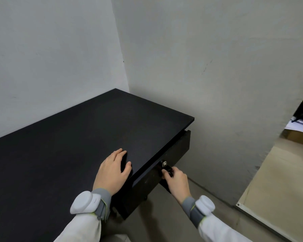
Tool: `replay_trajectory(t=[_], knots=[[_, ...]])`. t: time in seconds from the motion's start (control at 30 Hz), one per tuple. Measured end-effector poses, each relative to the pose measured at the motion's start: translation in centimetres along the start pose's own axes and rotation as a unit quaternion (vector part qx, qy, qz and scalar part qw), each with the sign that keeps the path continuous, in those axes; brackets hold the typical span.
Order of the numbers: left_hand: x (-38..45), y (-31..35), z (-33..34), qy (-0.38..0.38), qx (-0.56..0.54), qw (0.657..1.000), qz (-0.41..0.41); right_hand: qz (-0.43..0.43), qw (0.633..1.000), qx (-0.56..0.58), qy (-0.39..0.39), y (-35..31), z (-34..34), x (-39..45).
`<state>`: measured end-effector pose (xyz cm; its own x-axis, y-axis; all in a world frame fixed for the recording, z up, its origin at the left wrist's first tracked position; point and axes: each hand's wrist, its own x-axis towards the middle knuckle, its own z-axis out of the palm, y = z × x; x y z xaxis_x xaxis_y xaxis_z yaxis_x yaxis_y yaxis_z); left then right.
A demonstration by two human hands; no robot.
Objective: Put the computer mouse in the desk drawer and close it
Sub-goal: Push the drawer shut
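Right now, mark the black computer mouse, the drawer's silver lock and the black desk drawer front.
black computer mouse point(125, 160): head view, top edge showing between fingers.
silver lock point(164, 164): head view, cylinder face.
black desk drawer front point(179, 148): head view, bare panel.

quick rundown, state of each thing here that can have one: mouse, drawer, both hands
black computer mouse: on the black desk top, under the left hand, not in the drawer
black desk drawer: barely ajar or shut, cannot tell which
silver drawer lock: key in it
left hand: resting over the mouse
right hand: grip closed on the key
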<state>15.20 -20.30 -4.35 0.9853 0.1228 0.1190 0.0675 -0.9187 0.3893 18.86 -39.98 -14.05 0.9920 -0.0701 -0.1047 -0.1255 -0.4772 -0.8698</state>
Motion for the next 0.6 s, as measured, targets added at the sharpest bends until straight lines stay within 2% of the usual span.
replay_trajectory(t=[0.6], knots=[[0.0, -0.1, 0.0, -0.001, -0.006, 1.000, 0.002, 0.009, 0.999, -0.031, -0.014, -2.7, 2.6, 2.2]])
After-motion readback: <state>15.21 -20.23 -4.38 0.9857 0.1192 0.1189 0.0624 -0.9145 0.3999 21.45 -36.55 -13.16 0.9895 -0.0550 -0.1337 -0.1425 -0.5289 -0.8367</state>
